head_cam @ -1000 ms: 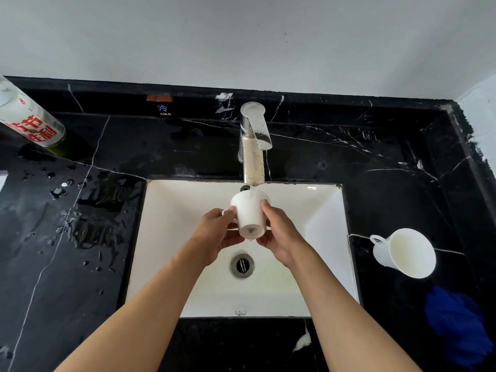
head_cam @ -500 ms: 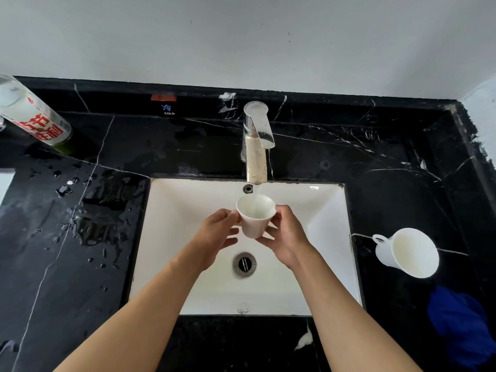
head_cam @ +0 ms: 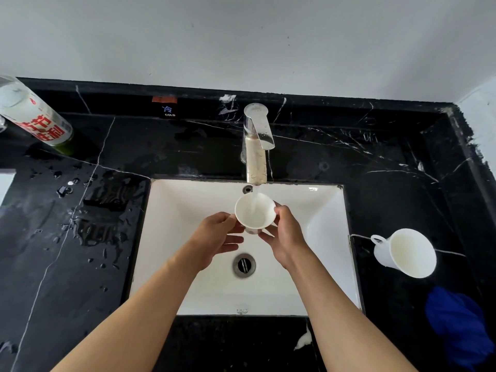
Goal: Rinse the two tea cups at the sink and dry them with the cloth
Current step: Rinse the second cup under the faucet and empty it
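A small white tea cup (head_cam: 255, 212) is held mouth-up over the white sink (head_cam: 322, 237), right under the tap (head_cam: 257, 146). Water streams from the spout into the cup. My left hand (head_cam: 217, 237) grips the cup's left side and my right hand (head_cam: 287, 234) grips its right side. A second white tea cup (head_cam: 405, 252) with a handle lies tilted on the black counter to the right of the sink. A crumpled blue cloth (head_cam: 456, 323) lies on the counter in front of that cup.
A white bottle with red lettering (head_cam: 35, 116) stands at the back left of the black marble counter (head_cam: 80, 264). Water drops and puddles lie on the counter left of the sink. The drain (head_cam: 243, 265) sits open in the basin's middle.
The cup was turned from bottom-toward-me to mouth-up, and water now runs from the tap into it. Both hands kept hold of it.
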